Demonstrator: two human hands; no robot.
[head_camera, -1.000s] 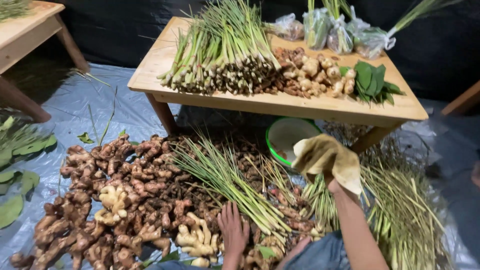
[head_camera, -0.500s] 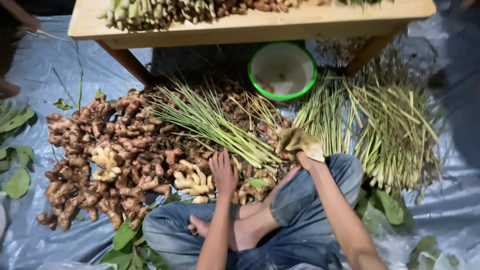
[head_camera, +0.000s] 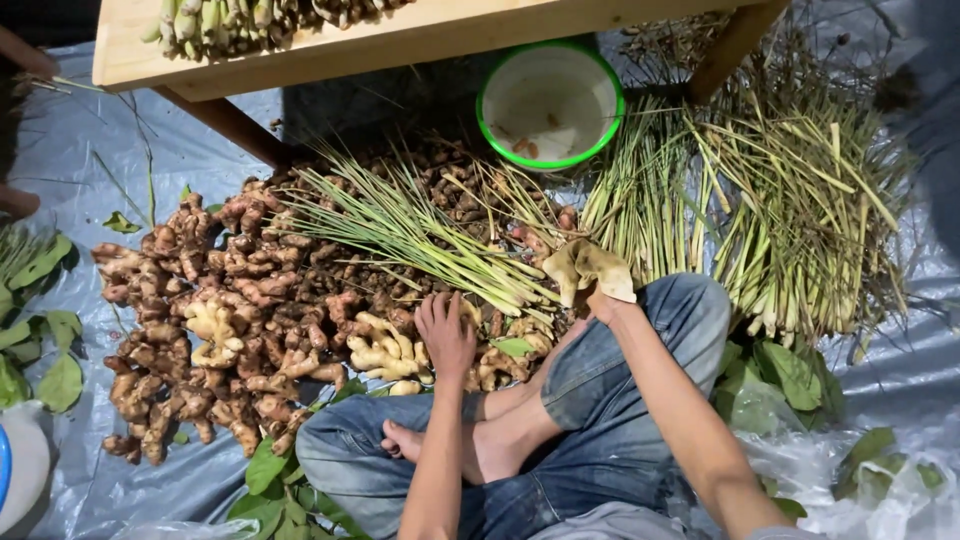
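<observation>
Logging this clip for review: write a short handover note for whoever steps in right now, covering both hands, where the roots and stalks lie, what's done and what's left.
Left hand: open, palm down on the pile of ginger roots, by a pale ginger clump.
Right hand: gripping a crumpled tan cloth, raised over the pile's edge.
Lemongrass bundle lies across the roots; more lemongrass stalks lie to the right. Green-rimmed bowl sits under the wooden table, nearly empty.
Done: nothing visibly separated from the pile.
Left: the whole ginger pile and both lots of lemongrass on the plastic sheet.
</observation>
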